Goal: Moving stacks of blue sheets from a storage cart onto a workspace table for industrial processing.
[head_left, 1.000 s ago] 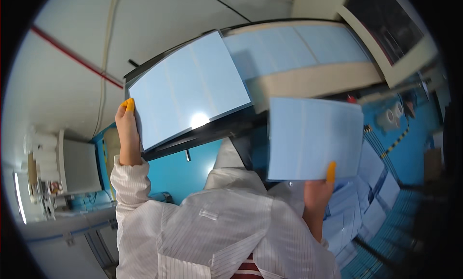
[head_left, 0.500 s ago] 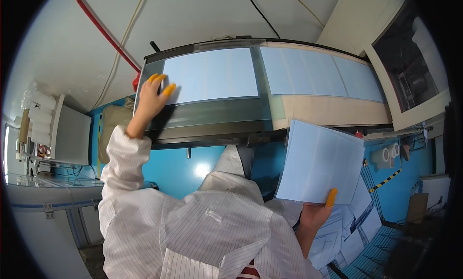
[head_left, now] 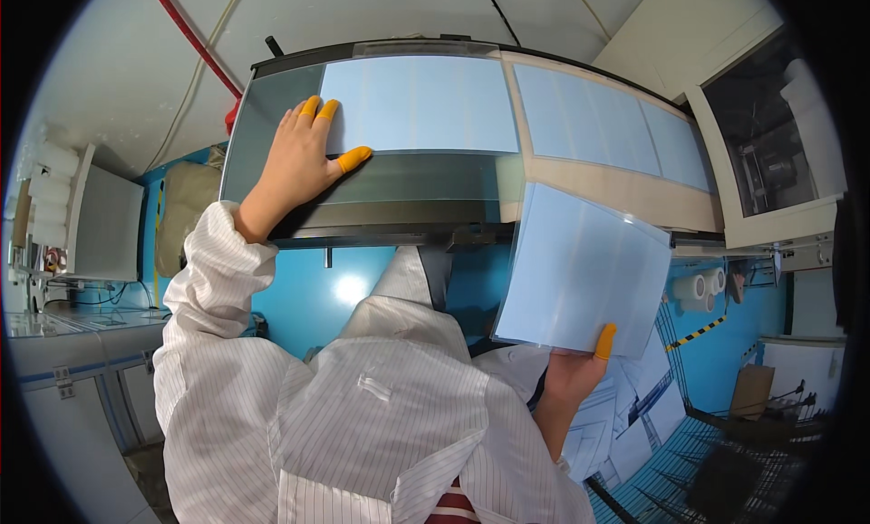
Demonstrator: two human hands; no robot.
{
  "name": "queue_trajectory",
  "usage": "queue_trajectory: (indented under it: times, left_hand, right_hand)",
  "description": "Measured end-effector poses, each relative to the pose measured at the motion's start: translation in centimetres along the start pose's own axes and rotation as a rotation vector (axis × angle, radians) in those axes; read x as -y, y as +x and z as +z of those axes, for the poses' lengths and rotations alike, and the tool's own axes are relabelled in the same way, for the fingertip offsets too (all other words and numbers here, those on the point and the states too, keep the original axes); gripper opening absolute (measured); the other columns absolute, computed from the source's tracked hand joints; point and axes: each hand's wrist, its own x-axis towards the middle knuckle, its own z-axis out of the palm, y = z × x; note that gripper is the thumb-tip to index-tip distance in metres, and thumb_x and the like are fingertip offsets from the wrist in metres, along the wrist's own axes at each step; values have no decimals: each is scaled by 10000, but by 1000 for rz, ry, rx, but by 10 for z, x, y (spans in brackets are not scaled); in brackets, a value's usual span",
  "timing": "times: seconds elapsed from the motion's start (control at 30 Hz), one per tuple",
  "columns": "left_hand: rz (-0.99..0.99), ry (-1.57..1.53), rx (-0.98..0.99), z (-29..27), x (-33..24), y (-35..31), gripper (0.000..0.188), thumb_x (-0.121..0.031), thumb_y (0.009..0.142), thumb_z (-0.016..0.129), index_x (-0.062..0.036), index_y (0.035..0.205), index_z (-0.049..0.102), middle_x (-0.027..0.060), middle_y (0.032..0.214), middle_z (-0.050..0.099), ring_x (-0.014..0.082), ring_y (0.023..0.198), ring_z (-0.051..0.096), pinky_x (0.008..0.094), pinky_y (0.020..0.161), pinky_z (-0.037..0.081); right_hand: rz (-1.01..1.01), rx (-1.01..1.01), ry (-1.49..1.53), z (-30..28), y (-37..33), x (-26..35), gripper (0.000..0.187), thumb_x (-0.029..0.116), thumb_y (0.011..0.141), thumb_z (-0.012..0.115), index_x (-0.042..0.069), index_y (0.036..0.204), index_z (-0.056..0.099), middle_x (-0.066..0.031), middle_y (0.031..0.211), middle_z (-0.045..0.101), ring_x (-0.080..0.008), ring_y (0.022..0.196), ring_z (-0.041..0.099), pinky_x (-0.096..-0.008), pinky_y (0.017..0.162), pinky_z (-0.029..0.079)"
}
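My left hand (head_left: 304, 153), with orange finger cots on thumb and two fingers, lies spread at the left edge of a pale blue rectangular sheet (head_left: 421, 103). That sheet rests flat on a long bed, its right end reaching past the dark glassy part (head_left: 426, 178). Two more blue sheets, a larger one (head_left: 584, 116) and a smaller one (head_left: 675, 144), lie in line on the beige surface farther right. My right hand (head_left: 575, 370) grips a small stack of blue sheets (head_left: 584, 266) by its near edge, the cotted thumb on top. The other fingers are hidden beneath.
A dark frame rail (head_left: 390, 237) runs along the bed's near side. At the right stands a white cabinet with a dark window (head_left: 770, 134). A black wire rack (head_left: 671, 470) is at the lower right; white rolls (head_left: 696, 290) sit on the blue floor.
The sheet under my left hand has slid right along the bed, and the hand has moved right with it. The view has shifted slightly. My right hand still holds the stack.
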Motion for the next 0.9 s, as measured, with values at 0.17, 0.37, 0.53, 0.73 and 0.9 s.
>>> queue_trajectory:
  times: [0.17, 0.37, 0.53, 0.73, 0.9]
  left_hand:
    - [8, 37, 6, 9, -15, 7, 733, -504, 745, 604, 72, 1176, 464, 290, 1146, 478, 406, 1116, 432, 454, 985, 295]
    - [-11, 88, 49, 10, -34, 15, 752, -538, 754, 573, 63, 1190, 456, 295, 1153, 472, 395, 1146, 411, 488, 1001, 258]
    - [-14, 158, 117, 9, -50, 24, 743, -532, 758, 570, 63, 1187, 454, 276, 1159, 476, 388, 1136, 420, 472, 994, 274]
    - [55, -30, 11, 14, -54, 31, 693, -496, 765, 581, 50, 1173, 459, 271, 1145, 484, 377, 1123, 430, 458, 975, 297]
    - [182, -125, -72, 14, -72, 33, 587, -376, 779, 620, 20, 1183, 462, 238, 1147, 497, 366, 1098, 450, 424, 942, 333]
  right_hand:
    - [37, 41, -25, -10, -3, 2, 379, 268, 918, 443, 41, 1221, 431, -95, 1139, 549, -210, 1032, 549, -374, 845, 474]
    - [38, 144, -29, -27, -1, 6, 372, 276, 922, 432, 34, 1204, 435, -91, 1113, 560, -173, 989, 569, -315, 767, 505]
    - [-26, -75, -56, -8, -6, 4, 370, 274, 923, 431, 41, 1210, 431, -87, 1114, 558, -163, 969, 575, -300, 740, 509]
    - [-28, -44, -4, -10, -5, 6, 361, 253, 921, 435, 38, 1212, 431, -79, 1122, 555, -183, 1014, 549, -338, 836, 470]
    - [-49, 153, 157, -22, -1, 1, 358, 236, 931, 413, 31, 1224, 417, -85, 1169, 523, -197, 1055, 521, -345, 916, 415]
